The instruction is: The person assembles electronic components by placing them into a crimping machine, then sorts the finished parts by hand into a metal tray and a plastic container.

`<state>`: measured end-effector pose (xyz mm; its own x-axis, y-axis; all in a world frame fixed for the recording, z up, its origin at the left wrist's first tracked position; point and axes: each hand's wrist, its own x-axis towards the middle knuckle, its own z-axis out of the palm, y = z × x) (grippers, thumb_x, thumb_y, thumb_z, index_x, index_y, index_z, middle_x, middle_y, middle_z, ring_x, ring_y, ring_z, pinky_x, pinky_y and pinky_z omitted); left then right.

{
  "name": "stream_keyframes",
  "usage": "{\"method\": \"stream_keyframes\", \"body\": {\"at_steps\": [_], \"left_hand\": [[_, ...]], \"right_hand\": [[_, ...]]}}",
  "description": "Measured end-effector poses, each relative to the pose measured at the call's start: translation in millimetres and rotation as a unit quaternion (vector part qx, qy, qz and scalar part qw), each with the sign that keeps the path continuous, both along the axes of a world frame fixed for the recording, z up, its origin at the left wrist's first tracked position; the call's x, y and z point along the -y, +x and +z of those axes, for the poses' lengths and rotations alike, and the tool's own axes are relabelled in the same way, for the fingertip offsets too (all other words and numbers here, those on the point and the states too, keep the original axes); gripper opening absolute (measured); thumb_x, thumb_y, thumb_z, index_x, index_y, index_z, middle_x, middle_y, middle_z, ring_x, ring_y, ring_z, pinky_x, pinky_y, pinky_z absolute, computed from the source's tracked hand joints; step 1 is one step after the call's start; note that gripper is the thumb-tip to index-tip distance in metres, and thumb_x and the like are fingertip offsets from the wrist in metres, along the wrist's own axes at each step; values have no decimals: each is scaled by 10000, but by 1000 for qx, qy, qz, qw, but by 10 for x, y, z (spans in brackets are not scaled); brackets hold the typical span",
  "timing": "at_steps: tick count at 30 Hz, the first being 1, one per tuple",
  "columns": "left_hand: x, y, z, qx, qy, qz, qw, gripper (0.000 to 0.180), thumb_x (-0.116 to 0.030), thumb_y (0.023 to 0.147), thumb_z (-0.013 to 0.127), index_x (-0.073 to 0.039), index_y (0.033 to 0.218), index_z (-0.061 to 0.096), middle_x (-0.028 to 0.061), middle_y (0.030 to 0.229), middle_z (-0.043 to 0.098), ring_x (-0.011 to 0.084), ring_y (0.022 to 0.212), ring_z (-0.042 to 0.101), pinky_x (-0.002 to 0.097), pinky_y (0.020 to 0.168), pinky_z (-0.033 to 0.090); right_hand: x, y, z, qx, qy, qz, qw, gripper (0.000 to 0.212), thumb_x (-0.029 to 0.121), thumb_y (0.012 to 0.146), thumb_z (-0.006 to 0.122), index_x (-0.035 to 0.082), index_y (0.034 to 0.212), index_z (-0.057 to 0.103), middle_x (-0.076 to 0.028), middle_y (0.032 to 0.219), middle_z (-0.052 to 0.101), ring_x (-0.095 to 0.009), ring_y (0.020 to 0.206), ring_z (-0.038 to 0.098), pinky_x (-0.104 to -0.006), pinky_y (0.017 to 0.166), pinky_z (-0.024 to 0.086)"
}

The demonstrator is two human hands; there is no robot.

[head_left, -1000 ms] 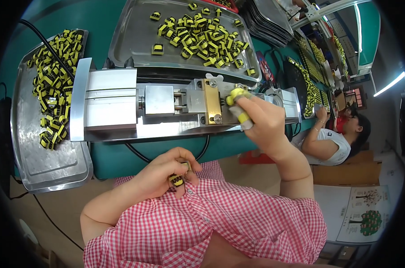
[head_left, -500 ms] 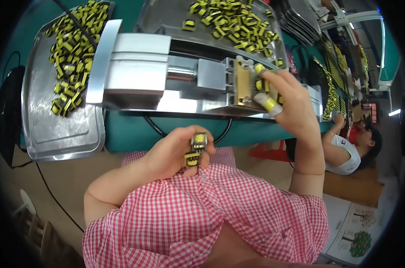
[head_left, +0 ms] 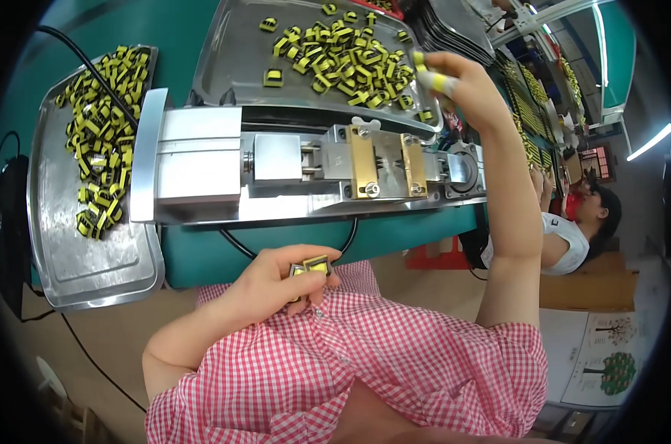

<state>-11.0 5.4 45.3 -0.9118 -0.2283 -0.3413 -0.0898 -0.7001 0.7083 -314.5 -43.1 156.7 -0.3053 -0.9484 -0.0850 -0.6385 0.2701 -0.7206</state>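
Your left hand (head_left: 280, 277) is curled in front of your checked shirt (head_left: 276, 370), closed around yellow-and-black parts (head_left: 317, 266); at least two show, one standing out at the fingertips and another tucked beside it, partly hidden by your thumb. Your right hand (head_left: 472, 92) is stretched out to the right end of the far tray (head_left: 232, 74), its thumb and forefinger wrapped in white and yellow covers and pointing left toward the heap (head_left: 343, 63) of similar parts there. The two tips are near each other, but you cannot tell from this view whether anything is pinched between them. Between you and that tray, the silver machine (head_left: 202, 164) lies lengthwise across the green surface (head_left: 195, 255), with two brass plates (head_left: 364, 163) standing side by side, a gap between them, right of its middle. To your left, the near tray (head_left: 121, 277) carries a second heap (head_left: 102, 140) on its far portion, its near end bare metal, and a black cable (head_left: 84, 63) arches over it toward the machine. Beyond the far tray's right corner is a stack of trays (head_left: 443, 37), and off to your right sits a co-worker (head_left: 565, 240) in a pale top.
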Motion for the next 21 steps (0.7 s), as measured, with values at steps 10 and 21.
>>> {"method": "stream_keyframes", "body": {"at_steps": [10, 21], "left_hand": [[9, 0, -110, -71, 94, 146, 982, 270, -191, 911, 448, 16, 1084, 468, 144, 880, 602, 106, 535, 504, 208, 425, 387], [-2, -150, -68, -128, 83, 96, 984, 346, -306, 950, 343, 1, 953, 503, 76, 680, 548, 86, 472, 438, 198, 419, 341]], "right_hand": [[196, -2, -27, -233, -187, 52, 953, 420, 126, 774, 638, 1, 1158, 524, -114, 1084, 586, -199, 1001, 542, -292, 898, 390], [-875, 1028, -404, -158, -241, 400, 870, 415, 202, 607, 759, 29, 931, 565, -114, 873, 581, -275, 718, 558, -352, 640, 429]]}}
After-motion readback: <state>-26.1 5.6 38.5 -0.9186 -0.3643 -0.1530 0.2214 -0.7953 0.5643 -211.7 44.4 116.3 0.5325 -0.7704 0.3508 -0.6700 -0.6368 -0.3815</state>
